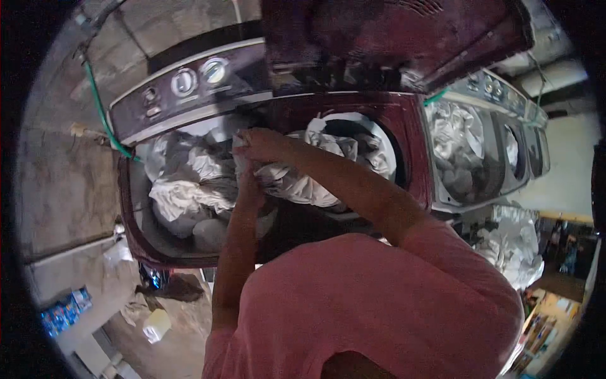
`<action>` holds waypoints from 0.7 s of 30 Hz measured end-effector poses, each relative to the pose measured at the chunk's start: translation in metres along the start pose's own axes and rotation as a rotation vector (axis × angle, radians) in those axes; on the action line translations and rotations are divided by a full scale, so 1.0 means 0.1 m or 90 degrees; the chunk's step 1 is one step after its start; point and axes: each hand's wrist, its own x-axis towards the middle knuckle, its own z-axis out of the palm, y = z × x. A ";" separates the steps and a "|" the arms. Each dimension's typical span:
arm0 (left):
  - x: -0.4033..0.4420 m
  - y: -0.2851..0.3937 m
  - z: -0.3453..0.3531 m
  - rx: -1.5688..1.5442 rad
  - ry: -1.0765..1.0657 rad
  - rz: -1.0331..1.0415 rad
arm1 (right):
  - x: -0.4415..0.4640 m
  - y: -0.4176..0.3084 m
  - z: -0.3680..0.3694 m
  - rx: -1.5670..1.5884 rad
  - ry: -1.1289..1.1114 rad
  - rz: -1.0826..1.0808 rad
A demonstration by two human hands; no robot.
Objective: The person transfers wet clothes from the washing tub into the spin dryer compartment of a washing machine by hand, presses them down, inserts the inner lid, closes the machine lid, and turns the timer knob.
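A twin-tub washing machine [420,151] with a dark red body stands in front of me. Wet pale cloth [183,192] lies bunched in its left tub, and more pale cloth [303,186] stretches into the round right drum. Between the two openings my hands are close together. My left hand [248,180] comes up from below, closed on the pale cloth. Just above it, my right hand [262,145] reaches across from the right, its fingers curled round the pale cloth too. Blur hides part of the fingers.
The machine's dark red lid [398,38] is raised behind the right drum. A knobbed control panel [189,82] and a green hose [101,114] are at the left. Another washer [499,151] with pale cloth stands right, above a pile of pale cloth [514,246]. A container [156,325] is lower left.
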 end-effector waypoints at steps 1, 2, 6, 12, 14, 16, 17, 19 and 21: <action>-0.10 0.06 0.11 -0.029 -0.021 -0.006 | -0.29 -0.24 -0.21 0.089 0.038 0.000; -0.21 0.12 0.24 -0.061 -0.041 -0.010 | -0.48 -0.25 -0.32 0.043 0.090 -0.087; -0.28 0.04 0.44 -0.119 -0.046 -0.002 | -1.65 -0.02 -0.77 0.021 0.127 -0.005; -0.28 -0.13 0.78 0.087 0.052 0.074 | -2.20 1.16 0.01 -0.087 0.273 0.094; -0.35 -0.14 0.97 0.258 0.064 0.091 | -2.19 1.32 0.03 0.243 0.347 0.110; -0.42 -0.20 1.09 0.537 -0.078 0.437 | -2.27 1.05 -0.25 0.315 0.516 -0.084; -0.41 -0.26 1.18 0.538 -0.080 0.439 | -2.31 0.91 -0.54 0.125 0.517 -0.009; -0.35 -0.38 1.34 0.675 -0.210 0.619 | -2.57 0.37 -0.99 0.204 0.511 -0.071; -0.37 -0.37 1.53 0.580 -0.230 0.503 | -2.67 0.13 -1.16 0.219 0.545 -0.095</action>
